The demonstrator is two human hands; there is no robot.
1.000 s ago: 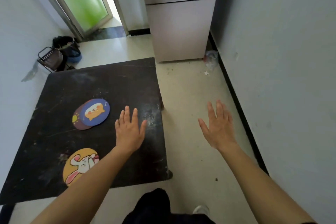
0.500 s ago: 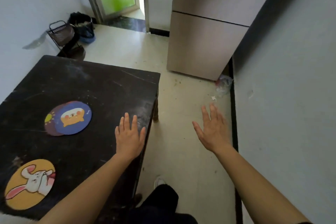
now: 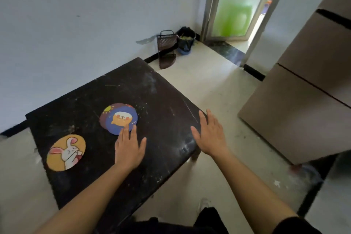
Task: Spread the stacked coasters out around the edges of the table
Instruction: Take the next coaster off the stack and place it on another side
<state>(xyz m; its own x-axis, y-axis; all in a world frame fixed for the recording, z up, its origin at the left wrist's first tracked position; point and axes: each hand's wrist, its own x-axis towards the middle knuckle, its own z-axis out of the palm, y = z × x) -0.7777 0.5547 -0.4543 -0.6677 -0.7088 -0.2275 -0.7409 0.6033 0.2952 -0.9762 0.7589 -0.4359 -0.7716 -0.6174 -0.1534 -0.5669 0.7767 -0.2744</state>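
The left hand's [image 3: 129,148] fingers [image 3: 124,132], loosely spread and flat, overlap the near rim of the blue coaster [image 3: 121,119], which tops a small offset stack [image 3: 106,115] mid-table [image 3: 161,100]. The right hand [image 3: 209,137] lies flat with fingers spread, holding nothing, at the table's right edge. A yellow coaster [image 3: 65,153] lies near the left edge. The far half is bare.

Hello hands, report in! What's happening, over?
Left hand open, fingertips on blue coaster atop stack. Right hand open, empty. Yellow coaster already near table edge. Nothing blocking.
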